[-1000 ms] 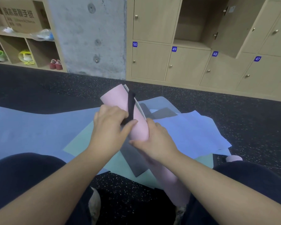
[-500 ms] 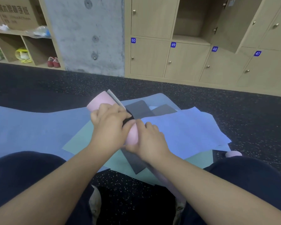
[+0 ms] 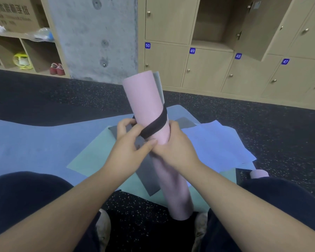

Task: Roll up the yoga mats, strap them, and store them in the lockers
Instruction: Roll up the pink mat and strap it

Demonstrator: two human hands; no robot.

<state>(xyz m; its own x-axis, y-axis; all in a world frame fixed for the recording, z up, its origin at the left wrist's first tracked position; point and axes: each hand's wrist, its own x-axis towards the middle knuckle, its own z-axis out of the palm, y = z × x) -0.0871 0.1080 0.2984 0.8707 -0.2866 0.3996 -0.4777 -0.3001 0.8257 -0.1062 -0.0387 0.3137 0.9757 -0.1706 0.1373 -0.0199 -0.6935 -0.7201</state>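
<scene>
A rolled pink yoga mat [image 3: 144, 95] stands tilted in front of me, its lower end on the floor between my knees. A black strap [image 3: 155, 124] runs slantwise round its upper half. My left hand [image 3: 129, 144] pinches the strap's left end at the side of the roll. My right hand [image 3: 176, 146] grips the roll just below the strap, fingers curled round it. Behind stands a wooden locker bank with one open compartment [image 3: 213, 24], its door swung to the right.
Flat mats lie overlapped on the dark speckled floor: a blue mat [image 3: 25, 140], a green mat [image 3: 91, 157], a grey mat [image 3: 144, 171] and a lilac mat [image 3: 216, 140]. Another pink roll end [image 3: 258, 173] shows by my right knee. A concrete pillar [image 3: 98, 37] and shoe shelves [image 3: 25, 55] stand at the left.
The pink roll has been lifted and tipped more upright. The strap now lies drawn slantwise across its front, and my left hand has moved to the roll's left side.
</scene>
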